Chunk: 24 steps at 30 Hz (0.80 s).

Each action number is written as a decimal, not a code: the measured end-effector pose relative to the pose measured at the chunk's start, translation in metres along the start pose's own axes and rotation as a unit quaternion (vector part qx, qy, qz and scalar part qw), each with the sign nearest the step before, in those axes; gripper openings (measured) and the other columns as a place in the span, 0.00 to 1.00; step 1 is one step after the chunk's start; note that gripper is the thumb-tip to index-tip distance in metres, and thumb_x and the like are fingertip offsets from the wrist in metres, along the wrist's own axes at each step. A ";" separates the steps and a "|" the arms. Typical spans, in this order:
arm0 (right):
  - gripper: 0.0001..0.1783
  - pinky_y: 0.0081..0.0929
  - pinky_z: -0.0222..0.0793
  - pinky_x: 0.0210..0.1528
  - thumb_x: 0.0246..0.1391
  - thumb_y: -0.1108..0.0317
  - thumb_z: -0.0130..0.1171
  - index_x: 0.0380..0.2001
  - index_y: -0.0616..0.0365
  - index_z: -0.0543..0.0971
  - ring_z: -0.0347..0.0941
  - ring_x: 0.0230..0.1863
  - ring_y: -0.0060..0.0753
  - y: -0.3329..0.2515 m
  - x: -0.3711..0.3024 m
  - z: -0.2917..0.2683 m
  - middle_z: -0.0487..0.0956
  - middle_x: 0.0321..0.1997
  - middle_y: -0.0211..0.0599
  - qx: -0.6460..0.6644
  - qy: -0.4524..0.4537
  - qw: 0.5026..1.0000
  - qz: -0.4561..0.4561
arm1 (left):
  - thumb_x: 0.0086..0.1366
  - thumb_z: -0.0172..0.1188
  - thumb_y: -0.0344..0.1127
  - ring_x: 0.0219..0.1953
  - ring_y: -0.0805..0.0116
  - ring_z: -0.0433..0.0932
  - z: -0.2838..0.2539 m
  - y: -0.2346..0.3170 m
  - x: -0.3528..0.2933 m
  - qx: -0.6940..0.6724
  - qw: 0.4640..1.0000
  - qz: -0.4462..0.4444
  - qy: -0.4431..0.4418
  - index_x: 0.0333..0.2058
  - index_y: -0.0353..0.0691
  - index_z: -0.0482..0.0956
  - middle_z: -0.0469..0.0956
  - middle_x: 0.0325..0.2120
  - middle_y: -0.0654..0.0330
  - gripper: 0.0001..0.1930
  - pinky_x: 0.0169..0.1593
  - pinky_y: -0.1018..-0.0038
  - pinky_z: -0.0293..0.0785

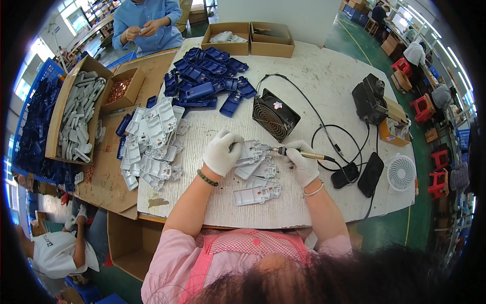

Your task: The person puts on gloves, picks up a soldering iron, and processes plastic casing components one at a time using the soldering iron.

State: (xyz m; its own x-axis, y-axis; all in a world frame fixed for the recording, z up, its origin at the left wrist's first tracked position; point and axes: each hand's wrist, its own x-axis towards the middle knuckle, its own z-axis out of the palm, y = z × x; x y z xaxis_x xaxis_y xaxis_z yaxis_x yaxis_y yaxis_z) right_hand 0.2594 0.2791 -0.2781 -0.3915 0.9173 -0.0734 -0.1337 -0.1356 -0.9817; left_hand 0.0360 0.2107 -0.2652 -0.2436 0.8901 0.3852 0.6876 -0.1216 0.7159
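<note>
My right hand (302, 163), in a white glove, grips a soldering iron (313, 155) with a brass-coloured handle. Its tip reaches left to the end of a light-grey plastic casing (249, 150) lying on top of a small group. My left hand (223, 152), also gloved, is closed in a pinch at that casing's left end; what its fingertips hold cannot be made out. Nearer to me lie more open grey casings (250, 195) with small metal parts at their right ends. A black box fan (276, 115) with a spiral grille stands just beyond my hands.
Grey casings (152, 144) and blue casings (202, 81) are heaped left and far left. Cardboard boxes (58, 121) hold grey parts and copper-coloured pieces. Right: a cable (324, 129), black adapters (372, 175), a black device (369, 99), a white fan (401, 172). A person in blue (147, 25) works opposite.
</note>
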 end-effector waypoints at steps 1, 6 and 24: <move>0.06 0.13 0.63 0.22 0.50 0.69 0.53 0.28 0.60 0.75 0.66 0.20 0.13 0.000 0.000 0.000 0.74 0.20 0.28 0.022 0.004 1.000 0.006 | 0.52 0.55 0.28 0.26 0.60 0.74 0.000 0.000 0.000 0.000 1.000 0.000 0.000 0.25 0.41 0.77 0.73 0.25 0.58 0.03 0.29 0.71 0.70; 0.05 0.13 0.61 0.21 0.49 0.70 0.52 0.27 0.60 0.74 0.64 0.19 0.12 -0.002 -0.001 0.001 0.73 0.20 0.28 0.031 0.013 0.999 0.004 | 0.52 0.57 0.28 0.25 0.60 0.74 0.000 0.000 0.000 0.001 0.999 0.048 0.012 0.26 0.42 0.77 0.73 0.25 0.59 0.02 0.28 0.72 0.70; 0.05 0.13 0.60 0.21 0.48 0.70 0.52 0.26 0.61 0.75 0.64 0.19 0.12 -0.001 -0.002 -0.001 0.73 0.20 0.27 0.024 -0.015 1.000 -0.008 | 0.52 0.57 0.27 0.23 0.61 0.75 -0.001 0.000 0.000 0.011 0.996 0.082 0.014 0.26 0.42 0.77 0.73 0.25 0.60 0.02 0.27 0.72 0.71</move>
State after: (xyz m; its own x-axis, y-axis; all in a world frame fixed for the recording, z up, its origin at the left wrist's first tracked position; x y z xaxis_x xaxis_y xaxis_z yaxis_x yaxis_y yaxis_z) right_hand 0.2610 0.2779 -0.2774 -0.4152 0.9083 -0.0518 -0.1841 -0.1397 -0.9729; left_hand 0.0358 0.2103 -0.2645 -0.1460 0.8462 0.5124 0.7341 -0.2545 0.6295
